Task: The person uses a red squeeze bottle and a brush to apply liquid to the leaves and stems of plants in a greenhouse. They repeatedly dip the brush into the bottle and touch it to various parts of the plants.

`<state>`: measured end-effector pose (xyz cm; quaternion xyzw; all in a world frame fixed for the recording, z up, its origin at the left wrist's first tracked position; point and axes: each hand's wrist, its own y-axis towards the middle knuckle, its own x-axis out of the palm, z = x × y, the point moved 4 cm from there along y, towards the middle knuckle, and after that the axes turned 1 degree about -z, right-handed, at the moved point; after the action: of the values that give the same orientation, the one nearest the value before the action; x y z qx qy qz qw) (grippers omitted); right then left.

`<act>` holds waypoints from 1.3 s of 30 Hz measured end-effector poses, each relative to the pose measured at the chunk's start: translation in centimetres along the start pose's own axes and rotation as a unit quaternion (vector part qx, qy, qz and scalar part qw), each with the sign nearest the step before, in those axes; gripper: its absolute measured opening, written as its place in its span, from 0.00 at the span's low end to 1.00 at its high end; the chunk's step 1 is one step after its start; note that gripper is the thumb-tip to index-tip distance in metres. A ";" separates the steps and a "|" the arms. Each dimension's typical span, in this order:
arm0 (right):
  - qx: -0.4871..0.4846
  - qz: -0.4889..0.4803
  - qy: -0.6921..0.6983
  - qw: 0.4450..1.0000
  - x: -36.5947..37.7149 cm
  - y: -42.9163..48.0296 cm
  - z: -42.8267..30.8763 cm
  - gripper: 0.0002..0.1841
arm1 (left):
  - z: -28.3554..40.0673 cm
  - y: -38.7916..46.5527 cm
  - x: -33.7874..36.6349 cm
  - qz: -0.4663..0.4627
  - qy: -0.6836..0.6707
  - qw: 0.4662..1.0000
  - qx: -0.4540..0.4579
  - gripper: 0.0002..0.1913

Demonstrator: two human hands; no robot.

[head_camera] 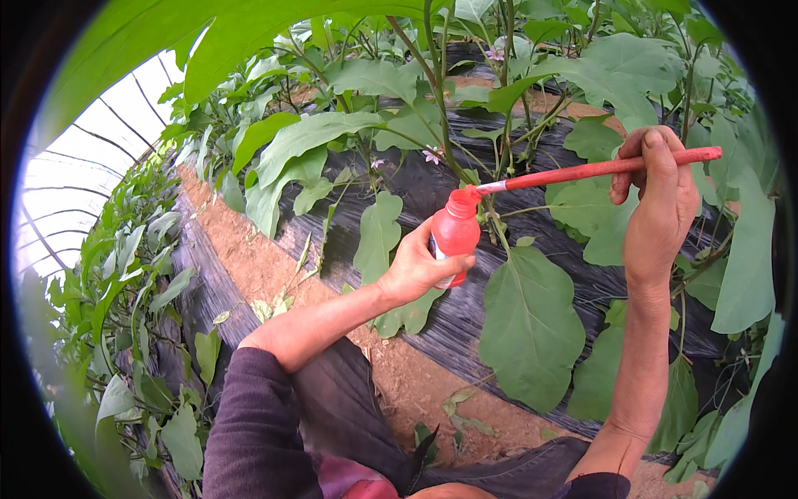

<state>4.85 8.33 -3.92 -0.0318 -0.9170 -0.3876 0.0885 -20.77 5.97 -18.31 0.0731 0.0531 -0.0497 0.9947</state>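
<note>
My left hand (416,265) is wrapped around a small plastic bottle (457,232) of red liquid, held tilted with its uncapped neck up. Part of a label shows beside my fingers. In my right hand (659,187) is a red-stained paintbrush (573,174), held near the far end of its handle. The brush's pale ferrule points left, and its red tip is at the bottle's mouth. Right behind the bottle rises an eggplant plant stem (439,93). A pale purple eggplant flower (432,155) hangs just above the bottle.
Broad eggplant leaves (531,327) hang below and around my hands. Black plastic mulch (430,337) covers the planted bed. A bare soil path (249,249) runs between the rows, with another row of plants (137,293) at left. A large leaf (249,37) overhangs close to the camera.
</note>
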 end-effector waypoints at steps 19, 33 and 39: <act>-0.054 0.012 -0.104 0.993 -0.1 -0.3 -3.5 0.15 | 2.0 -1.5 0.3 -0.031 0.063 0.997 0.037 0.29; -0.035 -0.025 -0.138 0.989 -0.5 0.1 -2.4 0.17 | 1.7 -1.5 -0.5 -0.011 0.093 0.995 0.035 0.32; 0.063 -0.104 -0.023 0.992 3.2 -0.9 0.3 0.13 | 1.4 -1.4 -0.2 -0.014 0.112 0.993 0.040 0.35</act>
<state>1.57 7.89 -4.22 0.0602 -0.9398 -0.3352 0.0290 -20.99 4.36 -17.10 0.1167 0.1628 -0.0577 0.9780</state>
